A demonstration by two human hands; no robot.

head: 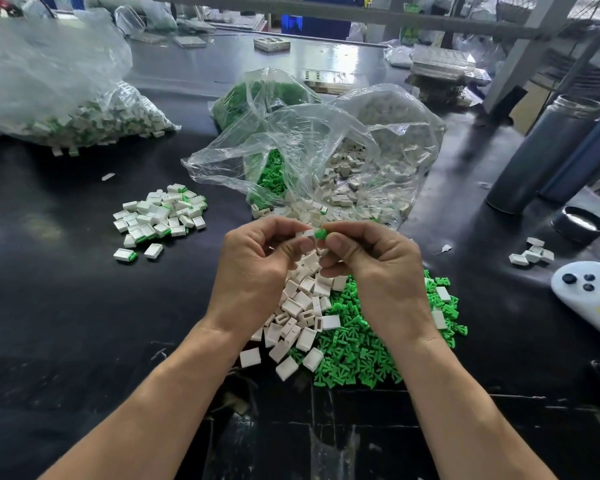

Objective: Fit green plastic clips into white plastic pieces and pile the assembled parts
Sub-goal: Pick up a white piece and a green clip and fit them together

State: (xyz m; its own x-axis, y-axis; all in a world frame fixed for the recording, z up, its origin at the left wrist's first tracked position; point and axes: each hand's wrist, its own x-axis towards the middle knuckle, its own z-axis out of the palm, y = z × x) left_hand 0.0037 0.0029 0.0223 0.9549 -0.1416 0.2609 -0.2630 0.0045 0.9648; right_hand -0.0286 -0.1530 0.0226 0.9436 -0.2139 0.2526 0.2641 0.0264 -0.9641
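Observation:
My left hand pinches a small white plastic piece at its fingertips. My right hand pinches a green clip whose end meets the open side of that piece. Both hands hover above a loose heap of white pieces that merges on its right into a heap of green clips. To the left on the black table lies a pile of assembled parts, white with green ends.
An open clear bag of green clips and white pieces stands just behind my hands. A large bag of assembled parts lies far left. Two dark cylinders, a black lid, a few white pieces and a white controller sit on the right.

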